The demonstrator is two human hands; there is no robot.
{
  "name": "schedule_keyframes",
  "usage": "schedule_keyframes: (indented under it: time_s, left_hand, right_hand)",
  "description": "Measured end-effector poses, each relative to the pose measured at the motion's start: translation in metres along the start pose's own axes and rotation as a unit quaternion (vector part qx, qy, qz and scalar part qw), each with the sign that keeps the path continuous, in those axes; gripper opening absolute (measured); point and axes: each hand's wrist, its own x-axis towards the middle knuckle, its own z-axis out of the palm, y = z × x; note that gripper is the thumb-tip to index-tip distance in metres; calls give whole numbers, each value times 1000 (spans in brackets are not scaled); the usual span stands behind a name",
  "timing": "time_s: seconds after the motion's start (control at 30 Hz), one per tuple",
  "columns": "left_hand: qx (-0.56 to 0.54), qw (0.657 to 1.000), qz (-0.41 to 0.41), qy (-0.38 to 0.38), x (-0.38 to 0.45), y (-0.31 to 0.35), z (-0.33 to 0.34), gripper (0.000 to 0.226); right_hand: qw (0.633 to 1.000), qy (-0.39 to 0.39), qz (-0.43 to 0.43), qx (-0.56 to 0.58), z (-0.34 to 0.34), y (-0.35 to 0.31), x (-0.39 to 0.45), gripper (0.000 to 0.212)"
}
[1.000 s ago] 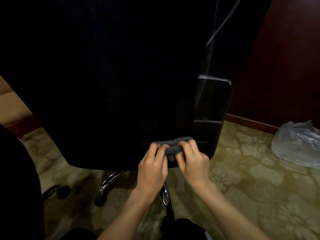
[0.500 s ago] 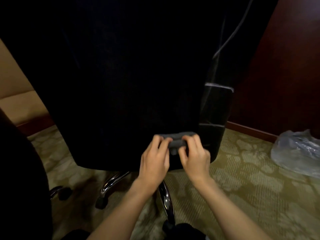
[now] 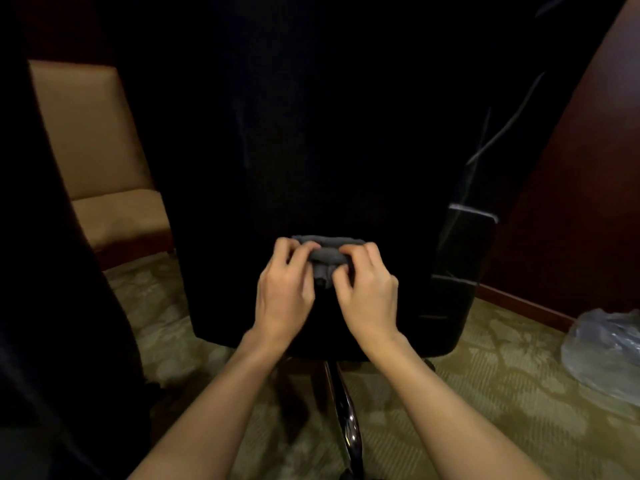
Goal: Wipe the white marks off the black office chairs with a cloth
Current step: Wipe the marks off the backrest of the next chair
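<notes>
I pinch the grey cloth (image 3: 327, 256) between my 2 hands, left (image 3: 285, 292) and right (image 3: 369, 294), bunching it against the black chair back (image 3: 311, 133) to gather a fresh wiping face.

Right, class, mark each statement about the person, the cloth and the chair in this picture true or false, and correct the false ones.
1. Both hands hold the grey cloth. True: the left hand and the right hand both pinch it.
2. The cloth is spread flat and open. False: it is bunched into a folded roll.
3. White streaks show on the right side of the black office chair. True.
4. A red bucket stands on the carpet at the right. False: a clear plastic bag lies there.
5. The floor is bare wood. False: it is patterned carpet.
</notes>
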Motion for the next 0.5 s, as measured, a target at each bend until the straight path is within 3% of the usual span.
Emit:
schedule_keyframes:
  time_s: [0.07,0.23,0.33,0.5]
  left_hand:
    - [7,1000,2,-16,-9,-10,-4,36]
    - [-11,996,-30,-88,-68,-31,-5,34]
    - [-16,998,-55,-2,-20,-32,-30,35]
    - [-26,982,-7,189,109,-11,-96,31]
  right_hand:
    - [999,-19,-18,-21,9,-2,-6,28]
    - [987,-152,8,-60,22,5,-54,23]
    - [995,-91,-35,-28,23,-32,0,26]
    - [986,63,-152,-26,-9,-118,128,29]
